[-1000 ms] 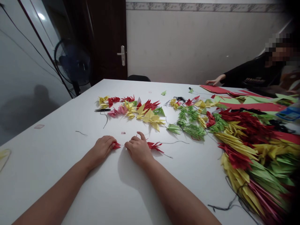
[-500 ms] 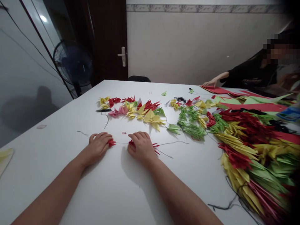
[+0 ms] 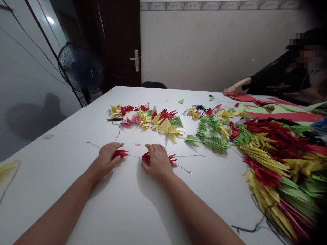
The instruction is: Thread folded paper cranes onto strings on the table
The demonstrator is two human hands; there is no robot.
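1. Left hand curls loosely round a red folded piece on the tabletop.
2. Right hand cups a red cluster; its grip is hidden.
3. Risk: hard pulling on the thread between them could tear paper.
4. Black snips and multicoloured folded papers lie beyond, clear of both hands.

The light is dim, with glare far left. The right hand casts a soft shadow. The right edge blurs.
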